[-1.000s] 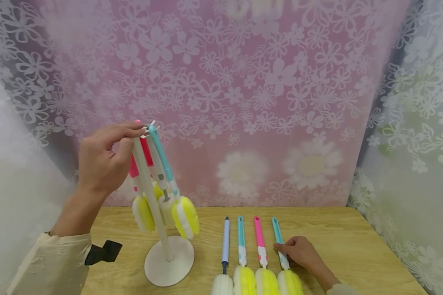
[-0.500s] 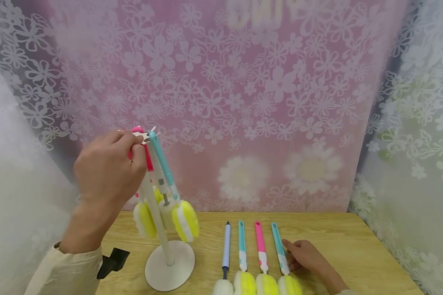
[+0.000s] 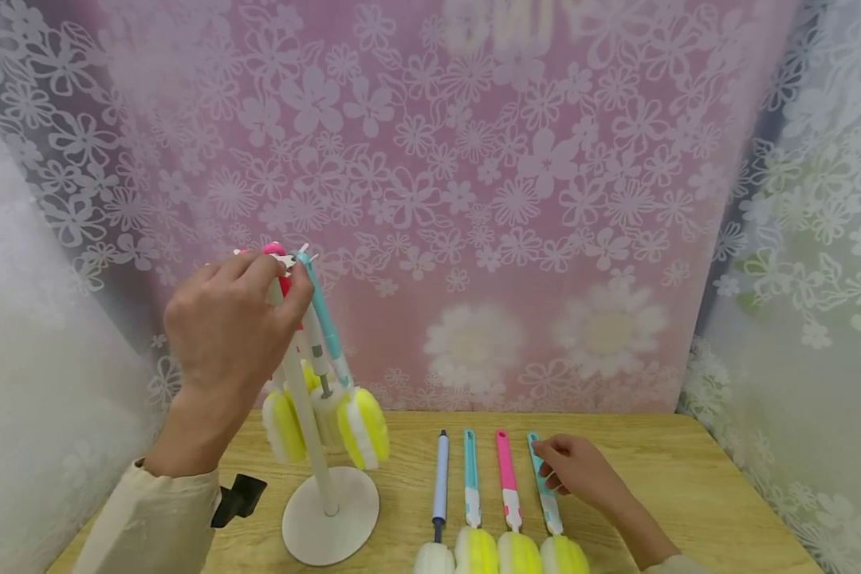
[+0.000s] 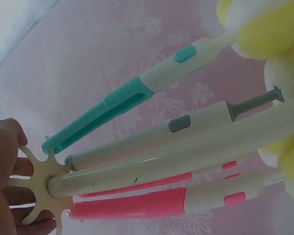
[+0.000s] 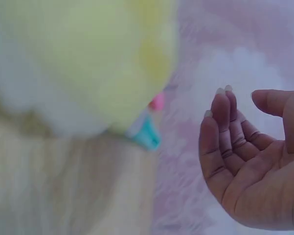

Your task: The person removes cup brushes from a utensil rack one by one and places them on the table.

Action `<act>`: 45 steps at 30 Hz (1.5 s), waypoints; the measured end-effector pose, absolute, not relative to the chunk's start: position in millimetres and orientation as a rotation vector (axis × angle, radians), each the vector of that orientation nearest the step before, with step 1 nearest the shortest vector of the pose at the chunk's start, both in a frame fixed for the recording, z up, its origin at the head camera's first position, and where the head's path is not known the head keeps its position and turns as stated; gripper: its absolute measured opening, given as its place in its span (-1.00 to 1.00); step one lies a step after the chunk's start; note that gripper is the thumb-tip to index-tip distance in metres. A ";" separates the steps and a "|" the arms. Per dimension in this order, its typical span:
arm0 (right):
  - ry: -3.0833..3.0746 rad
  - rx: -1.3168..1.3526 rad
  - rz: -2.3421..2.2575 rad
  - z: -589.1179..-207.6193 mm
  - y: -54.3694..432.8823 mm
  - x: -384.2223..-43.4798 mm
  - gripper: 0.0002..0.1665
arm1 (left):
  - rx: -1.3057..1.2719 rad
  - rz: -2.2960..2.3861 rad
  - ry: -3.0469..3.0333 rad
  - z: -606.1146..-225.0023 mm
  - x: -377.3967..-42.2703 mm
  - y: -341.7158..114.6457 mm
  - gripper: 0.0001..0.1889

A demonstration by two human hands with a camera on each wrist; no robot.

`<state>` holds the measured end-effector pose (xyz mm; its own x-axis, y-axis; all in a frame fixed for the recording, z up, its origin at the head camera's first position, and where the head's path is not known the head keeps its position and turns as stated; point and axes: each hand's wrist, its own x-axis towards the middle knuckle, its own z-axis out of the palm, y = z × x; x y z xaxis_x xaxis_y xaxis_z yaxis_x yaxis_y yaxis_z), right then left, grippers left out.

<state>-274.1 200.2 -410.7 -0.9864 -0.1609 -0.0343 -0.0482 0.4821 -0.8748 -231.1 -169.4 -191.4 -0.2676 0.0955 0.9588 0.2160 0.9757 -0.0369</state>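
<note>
In the head view my left hand (image 3: 233,331) grips the hooked top of a white stand (image 3: 310,434). The left wrist view shows its thumb and fingers about the hook ring (image 4: 41,188). Sponge bottle brushes hang there: a teal-handled brush (image 4: 107,110), a white-and-grey brush (image 4: 137,139) and pink-handled brushes (image 4: 137,203). My right hand (image 3: 581,474) hovers beside the upper handle of a teal brush (image 3: 543,486) on the table, partly covering it. In the right wrist view its fingers are loosely bent and hold nothing.
Left of that teal brush lie a pink brush (image 3: 507,482), another teal brush (image 3: 471,482) and a lilac-handled brush (image 3: 440,482), side by side. The stand's round base (image 3: 330,542) rests on the wooden table (image 3: 689,494). A flowered curtain (image 3: 473,199) rises behind.
My left hand has shifted right and turned around the stand's top. My right hand first touched the teal brush's handle lower down, came off it, and has moved up toward the handle's end.
</note>
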 end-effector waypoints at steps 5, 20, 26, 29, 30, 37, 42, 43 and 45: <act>2.611 -0.261 -1.591 -386.8 174.6 -272.4 -0.60 | -0.263 -0.181 -1.794 -191.9 -232.9 -174.3 -0.71; 2.568 -0.652 -1.687 -333.7 104.1 -272.5 -0.71 | -0.370 -0.255 -1.834 -189.4 -236.3 -189.4 -0.63; 2.515 -0.880 -1.725 -312.3 68.1 -272.7 -0.63 | -0.420 -0.288 -1.831 -188.3 -237.9 -192.6 -0.62; 2.542 -0.959 -1.710 -300.5 49.3 -270.3 -0.61 | -0.446 -0.311 -1.827 -186.8 -239.0 -193.4 -0.63; 2.556 -0.980 -1.700 -297.0 43.1 -269.6 -0.61 | -0.452 -0.320 -1.823 -186.2 -239.3 -193.9 -0.64; 2.541 -1.038 -1.825 -284.4 4.0 -266.7 -0.54 | -0.487 -0.387 -1.818 -184.5 -241.8 -200.4 -0.72; 2.611 -0.980 -1.905 -282.8 -15.9 -260.9 -0.52 | -0.522 -0.454 -1.824 -184.5 -242.7 -203.5 -0.75; 2.636 -0.961 -1.908 -282.6 -18.6 -259.7 -0.52 | -0.530 -0.469 -1.825 -184.7 -243.0 -203.9 -0.76; 2.681 -0.930 -1.915 -282.6 -23.0 -257.8 -0.53 | -0.541 -0.499 -1.830 -185.2 -243.6 -204.3 -0.77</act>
<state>-257.8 -23.0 -282.6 -0.8159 -0.2615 0.5157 -0.5726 0.2415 -0.7835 -243.6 -204.3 -185.2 -0.2866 0.1212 0.9503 0.5867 0.8064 0.0741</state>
